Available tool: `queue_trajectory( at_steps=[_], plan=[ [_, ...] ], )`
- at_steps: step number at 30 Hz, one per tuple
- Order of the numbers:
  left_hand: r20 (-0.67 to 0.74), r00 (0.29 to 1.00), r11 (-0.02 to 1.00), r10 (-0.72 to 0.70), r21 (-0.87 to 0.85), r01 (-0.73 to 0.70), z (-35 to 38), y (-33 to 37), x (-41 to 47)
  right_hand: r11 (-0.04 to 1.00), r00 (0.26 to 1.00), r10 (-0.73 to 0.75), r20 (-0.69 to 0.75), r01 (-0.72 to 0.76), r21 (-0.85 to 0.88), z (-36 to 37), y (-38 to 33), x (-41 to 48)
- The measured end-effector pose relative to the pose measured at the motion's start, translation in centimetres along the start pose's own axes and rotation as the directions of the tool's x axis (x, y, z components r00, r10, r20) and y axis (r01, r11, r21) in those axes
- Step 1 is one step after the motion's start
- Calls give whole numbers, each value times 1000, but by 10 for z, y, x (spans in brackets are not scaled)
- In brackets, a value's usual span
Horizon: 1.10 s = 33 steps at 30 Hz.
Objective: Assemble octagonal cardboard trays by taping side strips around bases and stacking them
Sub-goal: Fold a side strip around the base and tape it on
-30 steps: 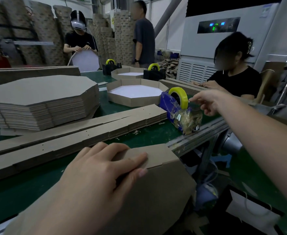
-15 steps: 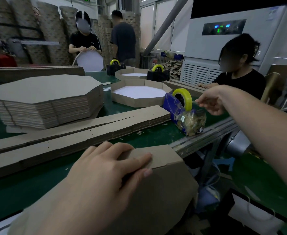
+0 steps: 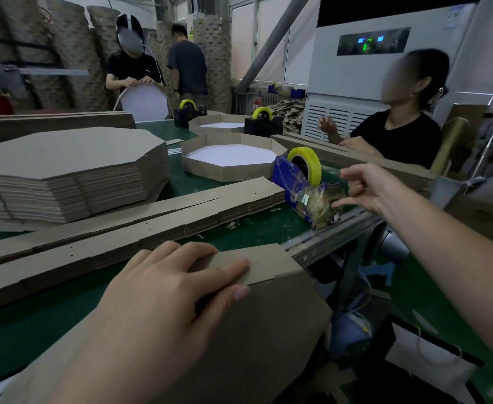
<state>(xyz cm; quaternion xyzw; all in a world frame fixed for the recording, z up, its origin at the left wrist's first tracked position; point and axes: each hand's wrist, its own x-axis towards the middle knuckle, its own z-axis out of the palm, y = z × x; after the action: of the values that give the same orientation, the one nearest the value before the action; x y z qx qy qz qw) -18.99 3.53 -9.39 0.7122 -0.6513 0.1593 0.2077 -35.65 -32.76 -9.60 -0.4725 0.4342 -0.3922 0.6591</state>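
Brown cardboard side strip (image 3: 268,263) against octagonal cardboard base (image 3: 254,330), near table edge | left hand (image 3: 163,290) presses it, fingers flat | right hand (image 3: 364,186) pinches clear tape (image 3: 329,174) at blue dispenser (image 3: 286,176) | finished white-floored trays (image 3: 227,170) behind; tall base stack (image 3: 73,170) unassembled: much left.

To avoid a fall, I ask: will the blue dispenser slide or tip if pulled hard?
Probably steady: the dispenser looks blocky and sits flat. It stands by the table edge, so a hard pull on the tape by the right hand might drag it off.
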Motion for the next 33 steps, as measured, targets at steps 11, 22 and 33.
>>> queue_trajectory(
  at_steps=[11,22,33],
  plan=[
    [11,1000,1000,-4,-11,4,-1,5,2,976,979,-194,-56,199,93,-24,61,-18],
    [12,1000,999,10,-53,-10,-1,7,2,627,787,-617,-10,484,-610,15,45,-120],
    [56,998,999,3,-46,-1,-4,9,1,957,987,-61,147,16,288,102,113,-260]
  ],
)
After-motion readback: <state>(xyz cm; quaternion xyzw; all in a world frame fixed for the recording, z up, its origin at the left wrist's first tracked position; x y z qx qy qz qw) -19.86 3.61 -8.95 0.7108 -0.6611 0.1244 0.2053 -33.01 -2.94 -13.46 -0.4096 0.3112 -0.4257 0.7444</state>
